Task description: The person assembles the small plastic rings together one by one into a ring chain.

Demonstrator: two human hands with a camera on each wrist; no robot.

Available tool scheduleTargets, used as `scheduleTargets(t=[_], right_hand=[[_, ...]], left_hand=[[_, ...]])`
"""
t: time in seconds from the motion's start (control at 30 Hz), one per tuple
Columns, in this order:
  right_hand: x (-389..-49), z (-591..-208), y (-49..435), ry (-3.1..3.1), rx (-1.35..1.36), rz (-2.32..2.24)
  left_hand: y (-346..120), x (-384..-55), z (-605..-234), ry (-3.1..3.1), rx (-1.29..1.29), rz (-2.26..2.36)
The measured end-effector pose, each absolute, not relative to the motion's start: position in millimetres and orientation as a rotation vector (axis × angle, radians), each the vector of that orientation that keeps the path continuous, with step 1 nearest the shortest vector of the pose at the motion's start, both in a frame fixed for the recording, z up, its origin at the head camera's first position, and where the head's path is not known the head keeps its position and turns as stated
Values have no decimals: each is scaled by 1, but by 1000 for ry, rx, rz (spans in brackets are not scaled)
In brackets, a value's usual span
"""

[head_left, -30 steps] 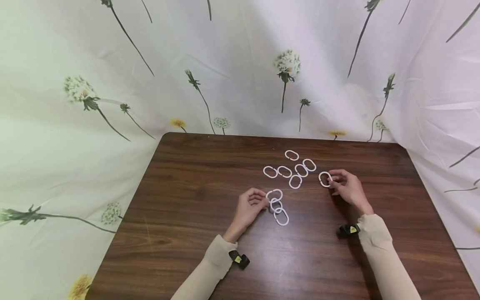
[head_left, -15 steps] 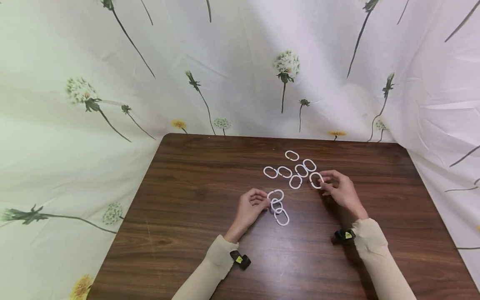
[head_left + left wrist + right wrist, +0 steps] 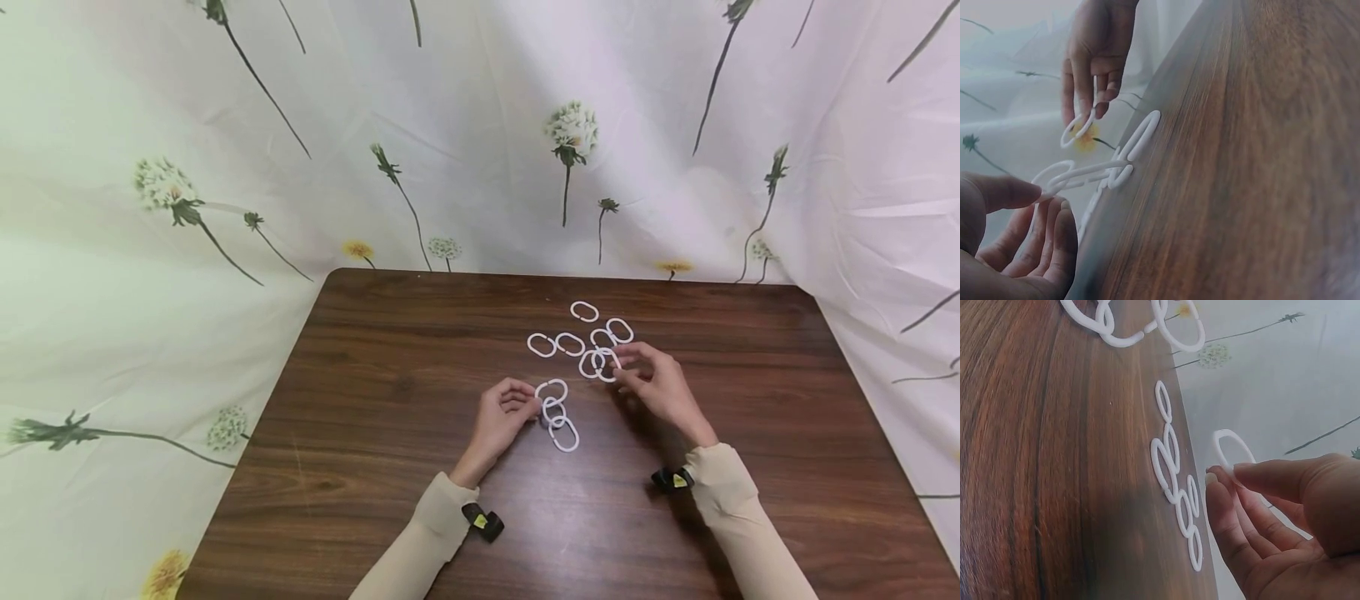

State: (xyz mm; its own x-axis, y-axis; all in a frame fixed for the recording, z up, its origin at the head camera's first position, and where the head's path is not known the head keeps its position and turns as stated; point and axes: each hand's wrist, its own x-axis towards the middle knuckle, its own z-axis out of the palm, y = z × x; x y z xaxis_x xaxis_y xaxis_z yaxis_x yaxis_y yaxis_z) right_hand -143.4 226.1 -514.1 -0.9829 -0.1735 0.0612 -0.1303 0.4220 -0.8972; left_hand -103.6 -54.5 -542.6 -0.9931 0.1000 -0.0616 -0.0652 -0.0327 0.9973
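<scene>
Between thumb and fingers, my left hand (image 3: pixel 504 417) pinches the top link of a short chain of white plastic oval links (image 3: pixel 1088 169). Three links are joined there, and the lowest hangs toward the table, angled down to the right in the head view. My right hand (image 3: pixel 662 389) pinches a single white plastic link (image 3: pixel 1223 433) between thumb and fingertips, raised above the table. In the head view that link overlaps the loose links on the table. A small gap shows in the ovals of several links.
Several loose white links (image 3: pixel 530 337) lie in a cluster on the brown wooden table (image 3: pixel 390 358), beyond the hands. One link (image 3: pixel 572 304) sits farther back, nearer the table's far edge. A white cloth with dandelion print (image 3: pixel 480 108) hangs behind and beside the table.
My right hand has moved left with its single link, from right of the loose cluster to over its near side. The left hand and the chain have stayed almost still.
</scene>
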Motion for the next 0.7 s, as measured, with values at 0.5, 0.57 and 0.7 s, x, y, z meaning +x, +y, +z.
scheduleTargets(t=[0.5,0.57,0.7], right_hand=[[-141,-516,211,2558,-312,-1717],[-140,-515,208,2566,-326,-1720],[-138,-515,201,2557,-362,-1734]], left_hand=[[-53,-104,-543,2108,30,2184],[-52,-104,-543,2103,26,2185],[-51,-105,-544,2087,15,2194]])
